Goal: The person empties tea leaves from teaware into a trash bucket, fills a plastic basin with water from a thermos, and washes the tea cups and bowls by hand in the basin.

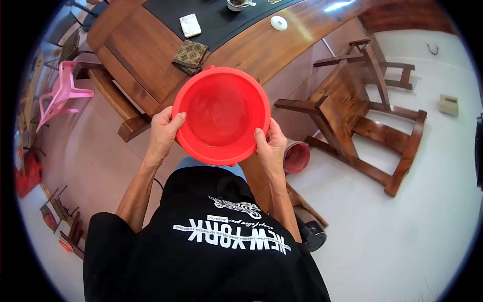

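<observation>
Held in front of my body is a round red plastic basin (219,113), its inside turned up toward me. What looks like a little water may lie in it, though I cannot be sure. My left hand (166,130) grips the left rim, thumb on top and fingers underneath. On the opposite side, my right hand (271,143) is closed on the lower right rim in the same way. Just beyond the basin, a folded brown patterned cloth (191,55) lies on the wooden table (136,55).
A dark mat (221,25) on the table carries a white packet (190,25) and a bowl (237,4). A white lid (278,23) sits nearby. Wooden chairs (347,100) stand at right, a reddish bin (297,157) by my right wrist, a pink plastic chair (65,93) at left.
</observation>
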Motion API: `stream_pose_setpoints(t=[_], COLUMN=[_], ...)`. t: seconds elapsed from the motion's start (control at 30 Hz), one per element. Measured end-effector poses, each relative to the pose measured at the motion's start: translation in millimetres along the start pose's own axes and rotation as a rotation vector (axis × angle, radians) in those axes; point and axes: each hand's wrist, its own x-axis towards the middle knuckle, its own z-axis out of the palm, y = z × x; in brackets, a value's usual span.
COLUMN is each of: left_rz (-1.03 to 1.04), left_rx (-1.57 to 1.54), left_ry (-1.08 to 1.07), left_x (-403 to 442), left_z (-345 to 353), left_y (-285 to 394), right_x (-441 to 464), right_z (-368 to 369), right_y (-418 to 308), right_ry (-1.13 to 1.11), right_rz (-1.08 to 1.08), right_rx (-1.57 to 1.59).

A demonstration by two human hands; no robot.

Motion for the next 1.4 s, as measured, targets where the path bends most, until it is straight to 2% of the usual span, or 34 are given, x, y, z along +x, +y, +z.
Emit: stream_pose_setpoints(t=[0.07,0.17,0.23,0.37,0.43,0.5,0.57,0.8,0.83,0.9,1.0,1.23,1.4], left_rz=[0.02,0.069,0.084,0.068,0.08,0.114,0.125,0.137,0.134,0.162,0.183,0.201,0.251], left_rx=[-0.049,-0.027,-0.051,-0.075,-0.089,-0.105,-0.105,-0.143,-0.149,-0.132,-0.21,-0.165,-0.034], left_ry=[-0.003,-0.011,0.009,0.057,0.097,0.146,0.175,0.419,0.472,0.54,0.616,0.823,0.89], left_x=[9,30,39,46,53,59,64,85,87,96,101,111,116], left_z=[11,15,22,39,44,48,53,73,78,93,112,129,131], left_y=[11,-2,-4,11,10,10,11,6,5,8,12,11,8], right_x=[18,42,59,86,99,113,121,174,182,202,228,272,288], right_z=[-6,-13,-17,-20,-23,-24,-29,-51,-56,-64,-67,-62,-54], right_y=[3,-6,-16,-33,-35,-19,-22,-20,-21,-27,-37,-51,-59], right_ry=[0.019,0.011,-0.011,-0.007,0.016,0.013,0.012,-0.178,-0.177,-0.347,-0.37,-0.505,-0.525], right_rz=[-0.07,-0.043,-0.042,-0.082,-0.215,-0.283,-0.256,-0.463,-0.465,-0.4,-0.476,-0.564,-0.613], right_rx=[-0.08,0.005,-0.048,-0.236,-0.371,-0.269,-0.265,-0.31,-0.286,-0.422,-0.416,-0.477,-0.487])
